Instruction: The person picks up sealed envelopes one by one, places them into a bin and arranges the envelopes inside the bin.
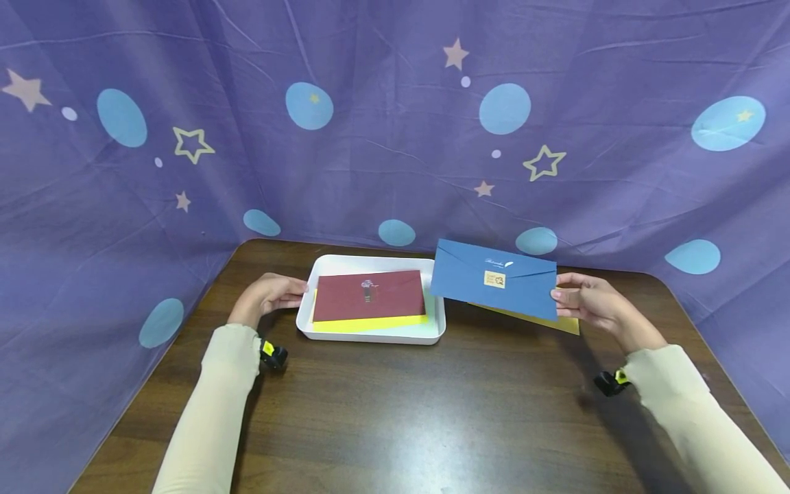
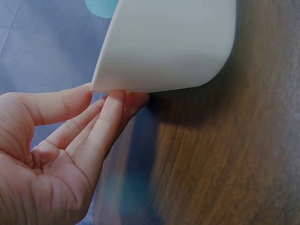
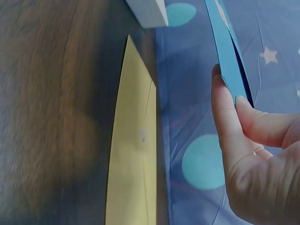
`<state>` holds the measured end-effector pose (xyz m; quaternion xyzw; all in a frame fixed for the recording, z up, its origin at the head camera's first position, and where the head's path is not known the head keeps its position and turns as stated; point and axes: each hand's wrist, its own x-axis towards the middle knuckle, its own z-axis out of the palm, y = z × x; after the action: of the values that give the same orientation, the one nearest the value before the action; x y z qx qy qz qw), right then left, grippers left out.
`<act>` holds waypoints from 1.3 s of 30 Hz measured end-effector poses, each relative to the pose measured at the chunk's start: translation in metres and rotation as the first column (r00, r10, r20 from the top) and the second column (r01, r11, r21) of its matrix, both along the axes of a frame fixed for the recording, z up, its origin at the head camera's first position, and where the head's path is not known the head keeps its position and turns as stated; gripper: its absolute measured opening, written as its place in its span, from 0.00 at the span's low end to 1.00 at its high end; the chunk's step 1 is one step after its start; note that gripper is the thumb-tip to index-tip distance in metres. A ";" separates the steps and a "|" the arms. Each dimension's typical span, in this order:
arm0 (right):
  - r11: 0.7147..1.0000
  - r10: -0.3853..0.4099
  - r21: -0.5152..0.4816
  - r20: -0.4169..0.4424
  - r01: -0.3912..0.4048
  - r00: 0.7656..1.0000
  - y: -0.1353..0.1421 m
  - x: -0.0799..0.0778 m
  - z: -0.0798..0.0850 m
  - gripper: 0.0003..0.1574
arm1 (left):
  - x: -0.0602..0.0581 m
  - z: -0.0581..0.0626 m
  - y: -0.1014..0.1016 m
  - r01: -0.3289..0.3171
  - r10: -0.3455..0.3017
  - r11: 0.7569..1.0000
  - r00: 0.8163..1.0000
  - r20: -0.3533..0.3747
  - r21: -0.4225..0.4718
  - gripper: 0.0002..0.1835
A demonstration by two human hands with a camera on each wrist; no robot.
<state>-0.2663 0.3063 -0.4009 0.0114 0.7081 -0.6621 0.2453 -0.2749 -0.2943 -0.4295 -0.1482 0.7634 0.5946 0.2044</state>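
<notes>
A blue envelope [image 1: 524,288] with a cream label is held up by my right hand [image 1: 589,302], which pinches its right end between thumb and fingers. In the right wrist view the envelope [image 3: 229,51] shows nearly edge-on. Below it a gold envelope [image 1: 558,322] lies on the table, partly hidden in the head view. My left hand [image 1: 271,295] holds the left side of a white tray [image 1: 370,339], thumb at the rim and fingertips against the outer wall [image 2: 159,47]. Inside the tray, a maroon envelope [image 1: 339,302] lies over a bright yellow envelope [image 1: 370,324], with something pale green beneath.
A brown wooden table [image 1: 395,398] carries everything. Behind it and at its sides hangs a purple cloth [image 1: 382,171] with stars and blue ovals. The blue envelope's left edge overlaps the tray's right side in the head view.
</notes>
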 end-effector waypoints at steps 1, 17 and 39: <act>1.000 0.004 0.001 -0.001 -0.004 1.000 -0.003 0.000 0.002 0.10 | 0.000 0.000 0.000 0.002 -0.002 1.000 1.000 0.000 0.002 0.27; 0.986 0.109 0.129 -0.013 -0.107 0.994 -0.044 -0.001 0.027 0.20 | -0.001 -0.003 -0.002 0.012 -0.011 1.000 1.000 -0.006 0.015 0.27; 0.973 0.135 0.187 0.013 -0.135 0.991 -0.090 -0.002 0.036 0.26 | 0.000 -0.001 -0.002 0.015 -0.015 1.000 1.000 -0.008 0.022 0.26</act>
<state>-0.2681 0.2161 -0.3648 -0.0137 0.7665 -0.5742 0.2874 -0.2752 -0.2959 -0.4305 -0.1380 0.7587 0.6019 0.2076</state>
